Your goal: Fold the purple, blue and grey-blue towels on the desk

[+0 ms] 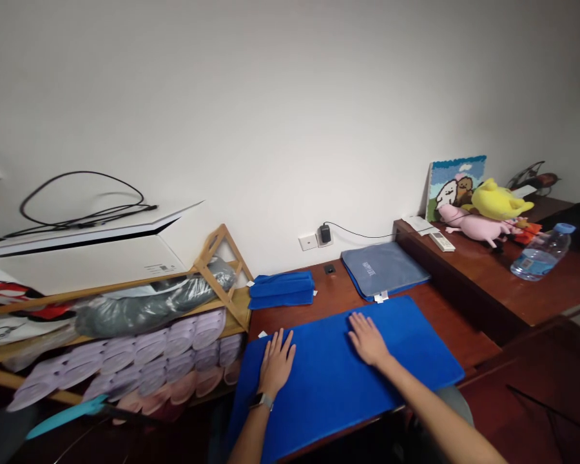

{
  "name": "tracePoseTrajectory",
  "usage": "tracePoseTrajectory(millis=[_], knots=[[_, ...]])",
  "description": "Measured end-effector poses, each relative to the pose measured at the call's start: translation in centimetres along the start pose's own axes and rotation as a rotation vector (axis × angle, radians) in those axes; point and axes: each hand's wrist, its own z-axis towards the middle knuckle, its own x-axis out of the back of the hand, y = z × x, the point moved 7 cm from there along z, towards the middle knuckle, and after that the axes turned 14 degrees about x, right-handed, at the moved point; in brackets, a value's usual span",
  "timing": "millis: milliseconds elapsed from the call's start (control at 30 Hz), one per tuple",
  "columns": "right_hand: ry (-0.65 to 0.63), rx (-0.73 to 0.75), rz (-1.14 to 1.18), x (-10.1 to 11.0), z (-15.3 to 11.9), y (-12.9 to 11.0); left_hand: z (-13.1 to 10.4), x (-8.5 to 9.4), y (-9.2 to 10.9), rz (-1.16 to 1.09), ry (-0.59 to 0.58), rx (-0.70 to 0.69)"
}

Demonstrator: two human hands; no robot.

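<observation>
A bright blue cloth (328,380) lies spread out over the desk, its near edge reaching the desk's front. My left hand (276,364) rests flat on its left part, fingers stretched out, a watch on the wrist. On the upper middle of the same cloth lies my right hand (368,340), palm down with fingers extended. Behind the left hand sits a folded blue cloth (281,289) with small white tags. A folded grey-blue cloth (385,267) with printed lettering lies beyond the right hand, near the wall.
At left, a wooden rack (222,283) holds several lilac slippers (167,348) and a white box (91,261). On the raised right surface stand a water bottle (541,256), plush toys (478,225), a remote (441,241) and a picture (457,183). A plugged-in charger (325,233) trails a cable.
</observation>
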Motion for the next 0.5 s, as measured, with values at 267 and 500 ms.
tracePoseTrajectory(millis=[267, 500], knots=[[-0.063, -0.026, -0.019, -2.0, -3.6, 1.2, 0.5, -1.3, -0.2, -0.005, -0.049, 0.035], [0.185, -0.433, -0.003, 6.8, -15.9, 17.2, 0.7, 1.3, 0.6, -0.148, -0.123, 0.085]])
